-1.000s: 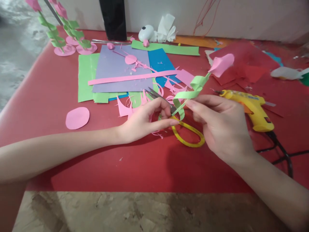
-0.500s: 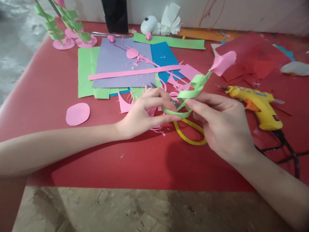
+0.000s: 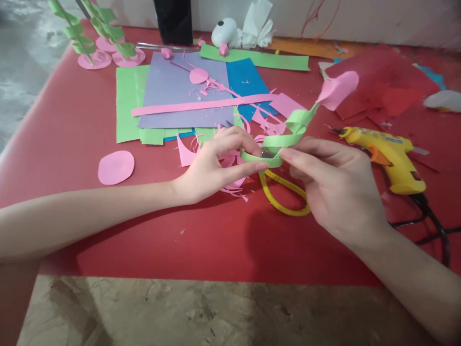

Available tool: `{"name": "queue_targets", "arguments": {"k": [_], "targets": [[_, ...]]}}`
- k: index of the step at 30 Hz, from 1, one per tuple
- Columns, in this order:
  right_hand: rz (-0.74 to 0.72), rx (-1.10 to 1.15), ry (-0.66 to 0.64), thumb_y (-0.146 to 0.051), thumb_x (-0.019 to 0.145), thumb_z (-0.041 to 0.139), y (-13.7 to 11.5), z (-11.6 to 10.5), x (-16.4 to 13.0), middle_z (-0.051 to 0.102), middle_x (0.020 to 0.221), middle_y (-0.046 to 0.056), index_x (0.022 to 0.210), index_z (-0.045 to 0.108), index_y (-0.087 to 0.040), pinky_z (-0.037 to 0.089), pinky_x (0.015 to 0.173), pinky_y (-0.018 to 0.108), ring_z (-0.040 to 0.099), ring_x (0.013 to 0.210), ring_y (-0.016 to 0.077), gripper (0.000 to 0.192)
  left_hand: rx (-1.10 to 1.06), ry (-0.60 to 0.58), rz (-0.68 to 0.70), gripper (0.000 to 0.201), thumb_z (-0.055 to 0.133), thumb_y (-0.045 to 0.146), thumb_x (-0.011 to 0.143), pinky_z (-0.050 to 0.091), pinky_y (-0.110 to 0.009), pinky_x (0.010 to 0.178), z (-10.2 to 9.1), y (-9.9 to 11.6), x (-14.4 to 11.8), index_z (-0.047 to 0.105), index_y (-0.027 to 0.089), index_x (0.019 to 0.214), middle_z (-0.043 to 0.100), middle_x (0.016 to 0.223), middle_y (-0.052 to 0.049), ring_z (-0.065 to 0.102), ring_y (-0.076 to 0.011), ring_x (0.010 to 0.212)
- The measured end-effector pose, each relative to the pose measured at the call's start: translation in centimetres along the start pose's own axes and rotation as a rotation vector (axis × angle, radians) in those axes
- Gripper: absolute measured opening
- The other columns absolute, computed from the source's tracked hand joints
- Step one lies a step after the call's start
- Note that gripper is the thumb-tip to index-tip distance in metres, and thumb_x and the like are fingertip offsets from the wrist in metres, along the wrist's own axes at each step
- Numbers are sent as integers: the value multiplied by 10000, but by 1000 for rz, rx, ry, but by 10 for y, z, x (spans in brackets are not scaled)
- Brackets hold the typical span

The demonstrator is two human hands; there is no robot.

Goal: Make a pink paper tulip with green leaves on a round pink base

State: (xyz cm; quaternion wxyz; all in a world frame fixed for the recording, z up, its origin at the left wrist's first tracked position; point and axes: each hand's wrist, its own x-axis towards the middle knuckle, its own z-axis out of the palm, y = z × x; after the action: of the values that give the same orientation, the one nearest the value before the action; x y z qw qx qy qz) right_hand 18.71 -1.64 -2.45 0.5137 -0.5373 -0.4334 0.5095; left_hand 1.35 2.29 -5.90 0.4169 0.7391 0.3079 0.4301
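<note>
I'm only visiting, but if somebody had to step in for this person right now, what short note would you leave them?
Left hand: pinching the loose end of the green paper strip.
Right hand: holding the stem of the pink paper flower bud, which the strip spirals around.
Nearby: yellow-handled scissors on the red table under the hands; yellow glue gun to the right; pink paper circle to the left.
Done: upper stem is wrapped; two finished flowers stand on pink bases at the far left.
Left: the lower strip end hangs unwound, and the stem has no base.
</note>
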Motion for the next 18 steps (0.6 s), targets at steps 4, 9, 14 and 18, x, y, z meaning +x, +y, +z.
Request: {"name": "queue_targets", "arguments": {"k": [4, 9, 14, 18], "targets": [[-6, 17, 1, -196, 668, 758, -1, 1, 0, 645, 673, -51, 674, 733, -218, 513, 642, 142, 496, 530, -11, 34, -23, -2, -16, 193, 651, 366, 815, 414, -345, 923, 0, 1, 1, 572, 204, 746, 654, 854, -13, 580, -140, 877], [-16, 32, -3, -187, 673, 751, -2, 2, -1, 652, 666, -66, 677, 737, -231, 507, 606, 96, 528, 541, -18, 46, -67, 9, -84, 184, 654, 355, 798, 398, -337, 893, 0, 3, 1, 565, 201, 751, 616, 840, -8, 555, -132, 840], [-22, 9, -34, -213, 697, 756, 1, 0, -2, 678, 710, -76, 701, 745, -258, 463, 578, 34, 574, 601, -32, 46, -77, -5, -130, 175, 646, 336, 778, 398, -329, 866, 0, 3, 1, 547, 199, 735, 606, 847, -14, 543, -140, 851], [-15, -13, -22, -232, 704, 763, 2, 0, -2, 672, 713, -63, 722, 747, -244, 412, 525, 46, 533, 567, -38, 27, -73, 6, -140, 158, 659, 317, 760, 398, -330, 861, 1, 2, 1, 557, 199, 735, 605, 842, -14, 539, -145, 849]]}}
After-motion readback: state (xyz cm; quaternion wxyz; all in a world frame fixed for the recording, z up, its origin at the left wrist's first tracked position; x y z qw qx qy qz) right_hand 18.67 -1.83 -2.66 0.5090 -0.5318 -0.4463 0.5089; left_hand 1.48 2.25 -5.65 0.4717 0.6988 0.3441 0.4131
